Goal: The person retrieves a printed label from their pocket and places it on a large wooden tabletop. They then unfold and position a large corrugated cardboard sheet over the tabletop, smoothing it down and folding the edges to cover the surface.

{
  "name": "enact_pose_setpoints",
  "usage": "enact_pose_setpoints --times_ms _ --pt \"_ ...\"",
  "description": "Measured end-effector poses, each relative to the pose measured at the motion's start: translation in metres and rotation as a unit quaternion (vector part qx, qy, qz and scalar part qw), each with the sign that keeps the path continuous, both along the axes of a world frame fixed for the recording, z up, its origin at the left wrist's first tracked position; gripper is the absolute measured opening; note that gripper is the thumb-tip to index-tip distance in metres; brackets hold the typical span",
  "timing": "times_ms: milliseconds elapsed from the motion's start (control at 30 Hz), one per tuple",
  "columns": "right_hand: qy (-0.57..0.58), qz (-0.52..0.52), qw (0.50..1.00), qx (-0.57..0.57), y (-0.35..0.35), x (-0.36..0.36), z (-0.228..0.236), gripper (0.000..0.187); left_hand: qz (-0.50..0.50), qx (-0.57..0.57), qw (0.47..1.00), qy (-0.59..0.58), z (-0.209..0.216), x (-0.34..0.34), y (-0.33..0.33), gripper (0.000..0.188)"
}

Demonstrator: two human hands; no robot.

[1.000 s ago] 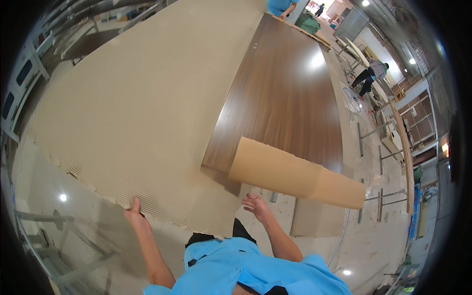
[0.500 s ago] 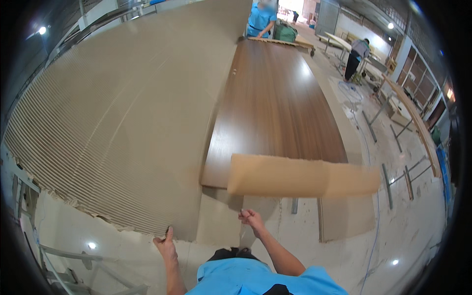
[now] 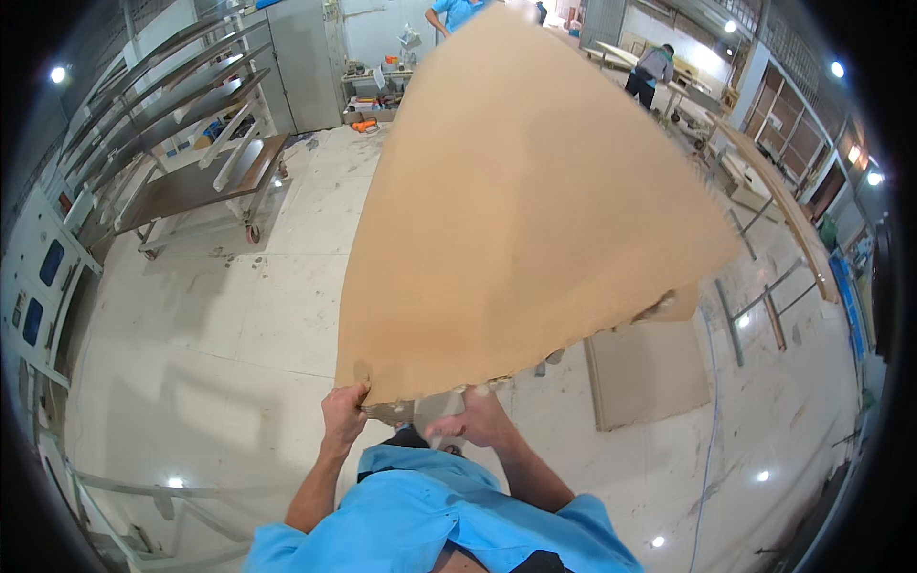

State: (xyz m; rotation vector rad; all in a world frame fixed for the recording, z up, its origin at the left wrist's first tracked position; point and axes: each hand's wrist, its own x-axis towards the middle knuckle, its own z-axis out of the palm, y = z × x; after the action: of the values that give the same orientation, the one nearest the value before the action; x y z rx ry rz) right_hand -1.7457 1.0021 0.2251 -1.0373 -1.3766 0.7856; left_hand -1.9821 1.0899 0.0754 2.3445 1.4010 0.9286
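A large tan cardboard sheet [image 3: 506, 220], with a ragged near edge, spreads out in front of me and rises toward the far side. At its near left corner, my left hand [image 3: 344, 415] is closed, pinching the edge between thumb and fingers. My right hand [image 3: 479, 422] is farther right at the near edge, slightly blurred. Its thumb points away to the left, and its fingertips reach the edge, partly hidden by the sheet. The brown wood-grain panel seen earlier is hidden now.
At the far left a wheeled rack [image 3: 201, 191] holds several dark panels. Flat grey-beige cardboard [image 3: 650, 377] lies low on the right, near metal stands [image 3: 731, 320]. A person in blue [image 3: 457, 13] is partly hidden behind the sheet; another person [image 3: 653, 72] stands farther right.
The cardboard has swung from the left over the wood-grain panel, its ridged face no longer showing. My left hand moved up and slightly right with its corner; my right hand rose to the near edge.
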Motion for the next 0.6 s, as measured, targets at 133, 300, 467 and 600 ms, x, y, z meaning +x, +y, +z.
enact_pose_setpoints --times_ms 133,300,467,600 --pt "0.278 -0.265 0.918 -0.097 -0.021 0.002 -0.05 0.034 -0.093 0.015 0.992 0.08 -0.021 0.017 0.003 0.015" --pt "0.288 -0.392 0.87 -0.079 -0.041 0.058 -0.158 0.043 -0.282 -0.081 0.901 0.318 -0.03 0.006 0.02 0.014" --pt "0.435 -0.345 0.796 -0.24 -0.061 0.074 -0.246 0.05 -0.241 -0.255 0.924 0.154 -0.002 0.01 0.111 0.018" --pt "0.473 -0.284 0.772 -0.317 -0.071 0.076 -0.278 0.051 -0.158 -0.077 0.974 0.144 0.007 0.067 0.245 0.026"
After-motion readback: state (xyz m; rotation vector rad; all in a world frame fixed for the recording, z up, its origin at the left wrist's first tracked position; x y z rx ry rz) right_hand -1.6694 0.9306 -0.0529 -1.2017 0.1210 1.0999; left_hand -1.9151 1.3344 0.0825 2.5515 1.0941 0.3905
